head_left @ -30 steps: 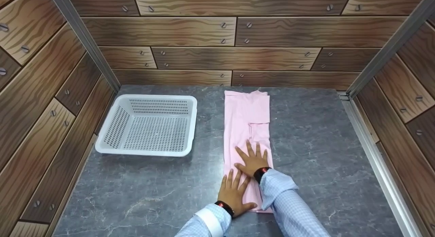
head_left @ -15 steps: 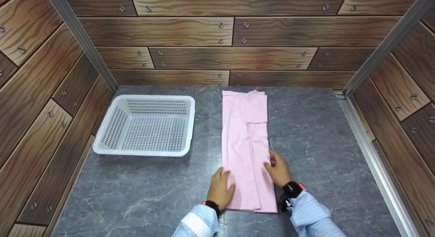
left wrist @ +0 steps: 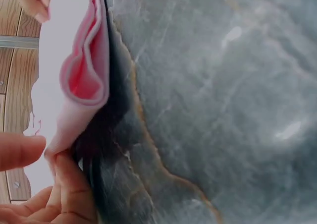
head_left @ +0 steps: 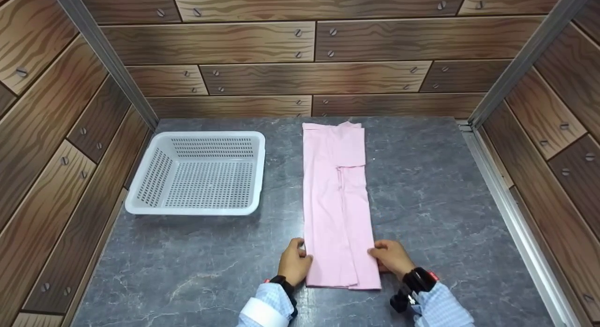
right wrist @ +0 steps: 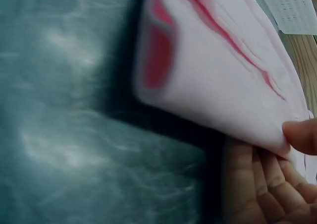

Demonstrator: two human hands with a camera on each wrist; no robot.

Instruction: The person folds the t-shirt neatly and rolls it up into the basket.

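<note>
1. Tabletop (head_left: 436, 214) with grey marble pattern was standing between walls (head_left: 258, 78) printed like wooden planks; a metal rail (head_left: 505, 214) followed its right edge.
2. Black wristbands (head_left: 418, 280) carried small red marks (head_left: 433, 275), which were too small for reading.
3. Pink folded cloth (head_left: 328, 224) lay lengthwise, from just beside the far edge towards the near edge, somewhat right of the middle.
4. White basket (head_left: 197, 211) stood near the far left corner, with a strip of tabletop between it and the cloth; a wider strip reached the right edge.
5. Left hand (head_left: 294, 265) pinched the cloth's left side, and right hand (head_left: 393, 260) its right side, both near its close end.
</note>
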